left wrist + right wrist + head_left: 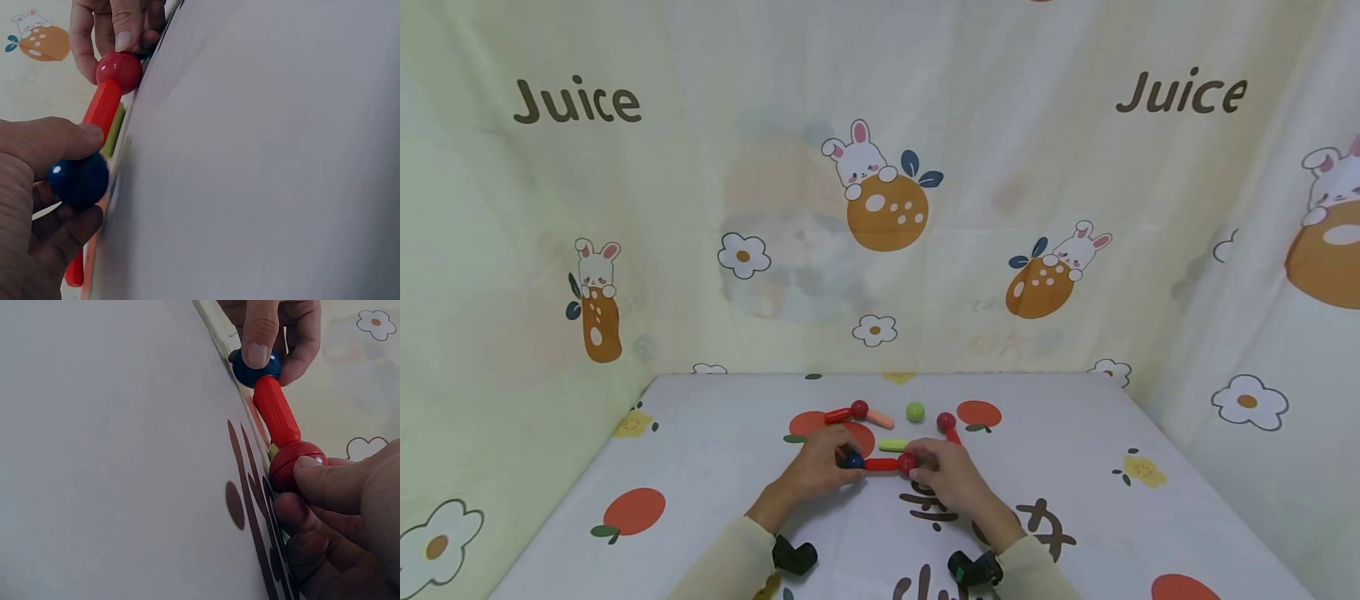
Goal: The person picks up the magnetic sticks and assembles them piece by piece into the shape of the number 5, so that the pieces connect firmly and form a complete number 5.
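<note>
A red rod [881,465] joins a blue ball [79,180] at its left end to a red ball [297,465] at its right end. My left hand [817,463] grips the blue ball between thumb and fingers. On the other side, my right hand [951,477] pinches the red ball, with the thumb over its seam. Just behind this piece lies a light green rod [892,446], its right part hidden by the right hand. Whether the held piece touches the table, I cannot tell.
Farther back, another red ball [859,409] joins a red rod [838,416] and a pink rod [881,419]. A loose green ball [915,412] sits behind the hands. Beyond the right hand is a red ball [947,422] with a red rod [953,437].
</note>
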